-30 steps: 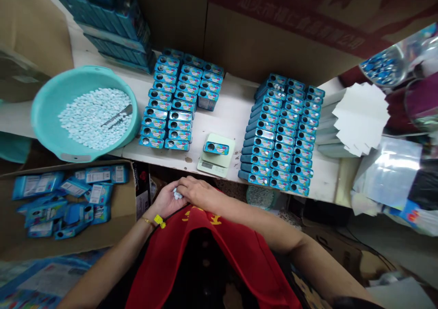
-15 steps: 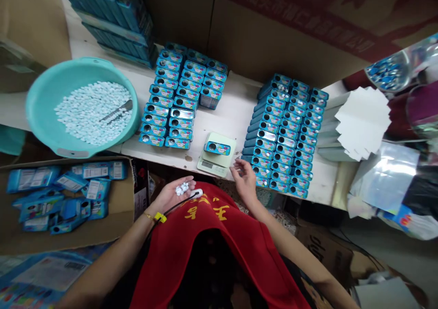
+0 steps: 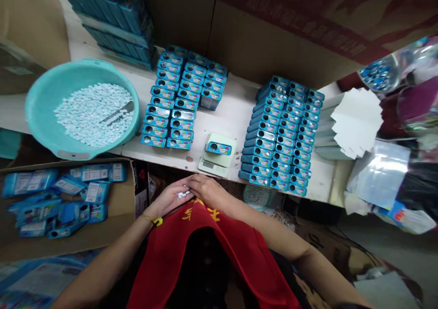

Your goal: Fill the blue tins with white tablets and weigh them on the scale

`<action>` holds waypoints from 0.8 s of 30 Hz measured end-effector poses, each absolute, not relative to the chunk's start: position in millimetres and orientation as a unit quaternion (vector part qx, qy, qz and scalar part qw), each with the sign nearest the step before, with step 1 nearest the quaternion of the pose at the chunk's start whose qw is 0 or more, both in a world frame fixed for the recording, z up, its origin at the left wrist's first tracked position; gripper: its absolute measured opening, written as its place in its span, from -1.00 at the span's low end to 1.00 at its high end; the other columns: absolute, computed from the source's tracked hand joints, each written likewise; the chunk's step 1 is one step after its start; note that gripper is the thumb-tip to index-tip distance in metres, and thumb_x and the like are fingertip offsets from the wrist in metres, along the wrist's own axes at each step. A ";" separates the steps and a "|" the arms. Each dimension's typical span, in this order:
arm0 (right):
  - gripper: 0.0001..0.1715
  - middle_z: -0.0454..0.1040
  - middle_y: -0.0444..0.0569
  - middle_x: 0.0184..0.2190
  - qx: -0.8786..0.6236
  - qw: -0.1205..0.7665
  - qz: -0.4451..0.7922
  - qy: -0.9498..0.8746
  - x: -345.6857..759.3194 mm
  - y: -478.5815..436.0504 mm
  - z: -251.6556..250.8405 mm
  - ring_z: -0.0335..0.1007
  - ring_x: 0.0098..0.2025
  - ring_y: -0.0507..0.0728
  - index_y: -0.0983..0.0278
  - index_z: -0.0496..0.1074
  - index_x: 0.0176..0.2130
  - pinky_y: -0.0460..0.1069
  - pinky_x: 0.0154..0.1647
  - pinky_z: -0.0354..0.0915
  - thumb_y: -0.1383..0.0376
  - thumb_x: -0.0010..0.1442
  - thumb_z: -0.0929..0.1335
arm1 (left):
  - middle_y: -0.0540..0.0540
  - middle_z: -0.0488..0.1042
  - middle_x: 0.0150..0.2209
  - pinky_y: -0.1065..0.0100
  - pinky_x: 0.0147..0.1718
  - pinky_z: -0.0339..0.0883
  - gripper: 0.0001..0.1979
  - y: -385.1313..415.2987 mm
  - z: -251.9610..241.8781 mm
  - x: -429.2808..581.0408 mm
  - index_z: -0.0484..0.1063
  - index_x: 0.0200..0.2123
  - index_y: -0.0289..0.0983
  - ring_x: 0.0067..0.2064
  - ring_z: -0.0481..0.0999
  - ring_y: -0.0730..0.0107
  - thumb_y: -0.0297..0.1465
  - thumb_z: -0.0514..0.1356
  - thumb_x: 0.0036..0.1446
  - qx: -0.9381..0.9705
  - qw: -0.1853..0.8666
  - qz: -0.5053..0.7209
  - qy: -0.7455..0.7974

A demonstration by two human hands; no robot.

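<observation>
My left hand (image 3: 170,200) is cupped palm up in front of my chest, holding a few white candies (image 3: 183,194). My right hand (image 3: 207,191) lies against it, fingertips pinched at the candies in the palm. Just beyond both hands a small blue tin (image 3: 218,148) with a round hole sits on a pale green scale (image 3: 216,160) near the front edge of the white table (image 3: 232,112).
A teal basin (image 3: 41,138) full of white candies with a metal scoop stands at left. Two blocks of blue tins (image 3: 178,100) (image 3: 282,135) flank the scale. A cardboard box (image 3: 123,208) of blue packets sits lower left; white paper sheets (image 3: 356,117) lie at right.
My right hand, which was reaching out near the scale half a second ago, has come back to my left palm and the candies.
</observation>
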State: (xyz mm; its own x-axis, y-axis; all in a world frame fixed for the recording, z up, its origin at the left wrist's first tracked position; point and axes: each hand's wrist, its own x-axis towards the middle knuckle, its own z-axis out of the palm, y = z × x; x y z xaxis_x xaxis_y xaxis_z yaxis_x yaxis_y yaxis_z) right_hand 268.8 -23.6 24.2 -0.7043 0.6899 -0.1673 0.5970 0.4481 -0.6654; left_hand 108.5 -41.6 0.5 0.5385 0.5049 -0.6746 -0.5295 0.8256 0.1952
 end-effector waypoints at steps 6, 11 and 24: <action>-0.88 0.33 -0.03 -0.34 -0.403 0.113 0.386 -0.822 275.2 -23.3 19.0 0.24 -0.25 0.04 0.32 0.34 -0.29 -0.08 -0.21 0.20 0.42 0.12 0.24 | -0.17 0.45 -0.11 0.27 0.02 0.14 -0.63 -34.6 6.2 114.0 0.42 -0.12 -0.33 -0.04 0.38 0.27 -0.64 0.14 -0.04 0.029 0.886 0.270 0.375; -0.87 0.33 -0.04 -0.36 -0.488 0.208 0.372 -0.762 301.3 -6.6 32.1 0.25 -0.28 0.02 0.31 0.33 -0.29 -0.10 -0.25 0.22 0.42 0.12 0.22 | -0.23 0.40 -0.04 0.23 0.06 0.08 -0.68 -30.2 5.5 116.6 0.40 -0.10 -0.37 0.03 0.33 0.22 -0.55 0.13 0.02 0.015 0.887 0.269 0.376; -0.76 0.38 0.02 -0.26 -0.570 0.243 0.251 -0.744 327.5 48.1 24.9 0.30 -0.19 0.07 0.29 0.37 -0.19 -0.05 -0.15 0.23 0.36 0.18 0.19 | -0.33 0.34 0.01 0.25 0.03 0.15 -0.69 -28.1 11.2 116.9 0.36 -0.09 -0.44 0.05 0.30 0.18 -0.53 0.09 0.06 -0.033 0.861 0.302 0.408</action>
